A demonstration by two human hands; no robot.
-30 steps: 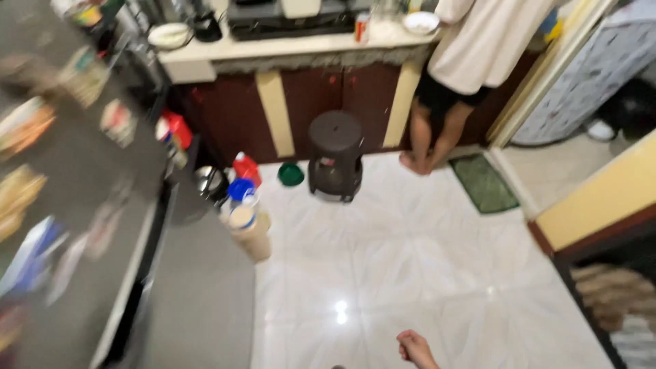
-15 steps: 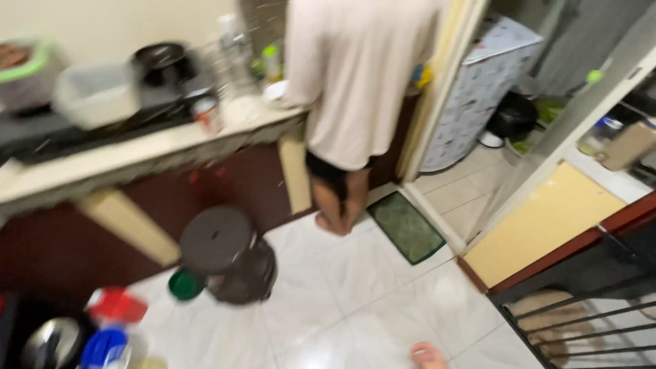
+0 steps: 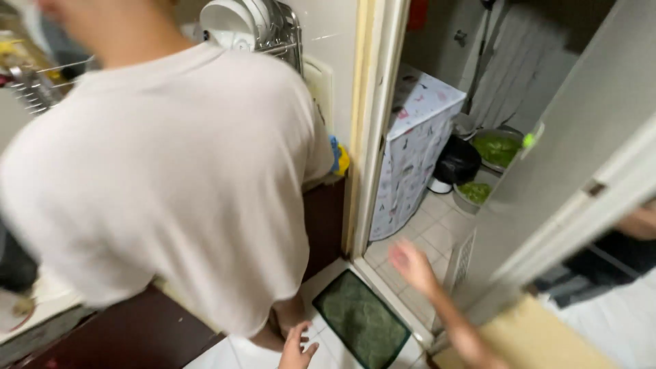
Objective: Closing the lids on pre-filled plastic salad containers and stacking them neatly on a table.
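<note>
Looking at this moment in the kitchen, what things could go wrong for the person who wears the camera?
1. Another person in a pale shirt stands very close in front at the counter; the left hand is low beside that person's legs, so a bump seems possible.
2. The green mat lies on glossy tiles at the doorway; it might slip underfoot.
3. The right hand reaches toward the doorway, where basins of greens sit on the floor beyond; they could trip someone.

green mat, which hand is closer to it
Left. The left hand hangs just beside the green mat; the right hand is raised toward the doorway beyond it.
</note>
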